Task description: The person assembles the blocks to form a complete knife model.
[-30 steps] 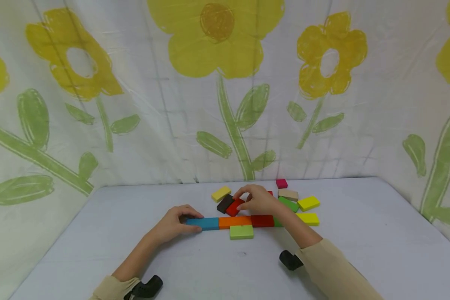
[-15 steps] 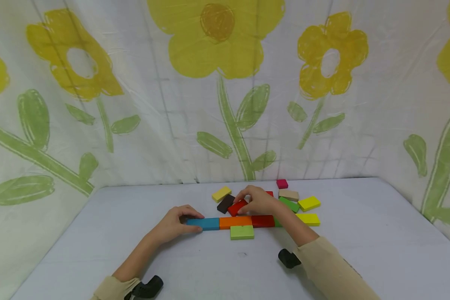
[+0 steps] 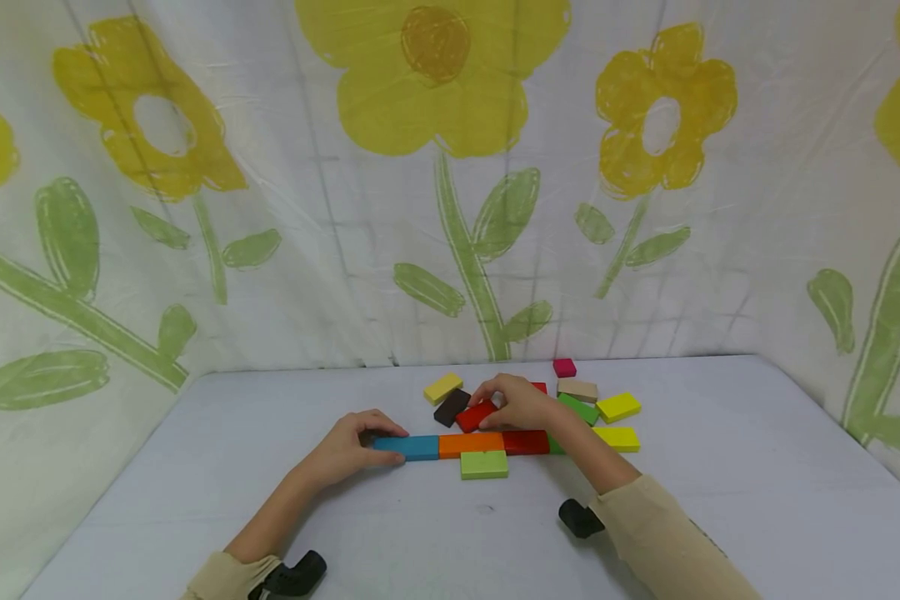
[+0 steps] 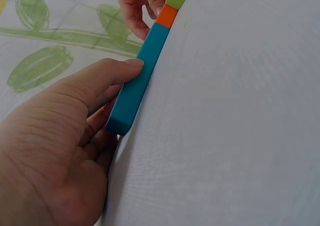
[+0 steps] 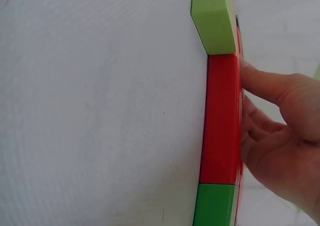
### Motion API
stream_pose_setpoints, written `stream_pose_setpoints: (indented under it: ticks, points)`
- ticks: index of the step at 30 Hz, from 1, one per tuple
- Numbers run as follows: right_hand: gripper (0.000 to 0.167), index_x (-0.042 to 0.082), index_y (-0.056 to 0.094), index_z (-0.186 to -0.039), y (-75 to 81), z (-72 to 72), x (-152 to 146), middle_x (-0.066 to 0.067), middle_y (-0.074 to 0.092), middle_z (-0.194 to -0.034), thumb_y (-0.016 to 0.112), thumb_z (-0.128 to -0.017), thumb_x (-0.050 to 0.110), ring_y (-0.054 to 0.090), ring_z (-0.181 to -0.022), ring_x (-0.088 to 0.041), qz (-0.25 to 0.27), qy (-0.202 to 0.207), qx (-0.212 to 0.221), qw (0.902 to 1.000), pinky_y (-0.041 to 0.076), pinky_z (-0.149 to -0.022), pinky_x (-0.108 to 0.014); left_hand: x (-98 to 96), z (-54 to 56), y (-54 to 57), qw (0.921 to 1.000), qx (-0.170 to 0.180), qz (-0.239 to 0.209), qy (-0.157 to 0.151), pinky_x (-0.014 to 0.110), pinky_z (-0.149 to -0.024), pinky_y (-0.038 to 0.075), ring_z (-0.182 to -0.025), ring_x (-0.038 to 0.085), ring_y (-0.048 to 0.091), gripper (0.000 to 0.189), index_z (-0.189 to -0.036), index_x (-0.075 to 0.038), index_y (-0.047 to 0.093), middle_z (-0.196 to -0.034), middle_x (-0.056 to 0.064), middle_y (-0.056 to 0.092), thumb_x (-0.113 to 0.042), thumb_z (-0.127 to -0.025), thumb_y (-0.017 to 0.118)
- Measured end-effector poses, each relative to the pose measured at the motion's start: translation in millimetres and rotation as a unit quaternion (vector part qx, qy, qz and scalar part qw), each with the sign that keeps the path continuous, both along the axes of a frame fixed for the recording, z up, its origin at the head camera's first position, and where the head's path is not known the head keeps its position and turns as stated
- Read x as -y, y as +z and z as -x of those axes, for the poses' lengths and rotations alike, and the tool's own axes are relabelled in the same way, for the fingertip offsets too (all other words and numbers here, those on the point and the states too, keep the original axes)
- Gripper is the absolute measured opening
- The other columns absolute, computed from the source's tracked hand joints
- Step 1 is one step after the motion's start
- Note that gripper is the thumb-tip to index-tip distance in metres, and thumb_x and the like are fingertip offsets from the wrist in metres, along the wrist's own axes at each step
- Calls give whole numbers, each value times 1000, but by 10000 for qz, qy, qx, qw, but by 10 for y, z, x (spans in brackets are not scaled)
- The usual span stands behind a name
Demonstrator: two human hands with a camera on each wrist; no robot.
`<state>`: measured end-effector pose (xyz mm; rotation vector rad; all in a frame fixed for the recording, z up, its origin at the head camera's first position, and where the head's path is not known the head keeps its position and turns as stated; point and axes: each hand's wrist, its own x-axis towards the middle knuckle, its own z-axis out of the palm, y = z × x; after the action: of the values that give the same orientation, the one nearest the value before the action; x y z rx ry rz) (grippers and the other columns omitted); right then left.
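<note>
Left hand (image 3: 348,450) pinches the blue block (image 3: 412,447) flat on the desk (image 3: 720,500) at its fingertips; right hand (image 3: 521,402) pinches a red block (image 3: 474,415) tilted just beyond the row.

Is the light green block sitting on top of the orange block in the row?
No, the light green block lies flat on the table in front of the orange block, touching its near edge, not stacked on it.

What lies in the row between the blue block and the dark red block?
In the head view, one orange block lies between the blue block and the dark red block, its ends meeting both.
</note>
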<state>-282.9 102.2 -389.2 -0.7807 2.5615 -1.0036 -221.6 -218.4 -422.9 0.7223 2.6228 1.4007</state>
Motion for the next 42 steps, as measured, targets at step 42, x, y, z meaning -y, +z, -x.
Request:
stream_pose_setpoints:
  ticks: [42]
  points:
    - [25, 12, 72, -113, 137, -553, -128, -6, 67, -105, 83, -92, 19, 61, -81, -14, 544, -287, -572, 9965, 56, -69, -24, -37, -21, -15, 9999, -69, -126, 24, 26, -89, 52, -104, 18, 62, 25, -115, -8, 80, -111, 7, 73, -18, -92, 83]
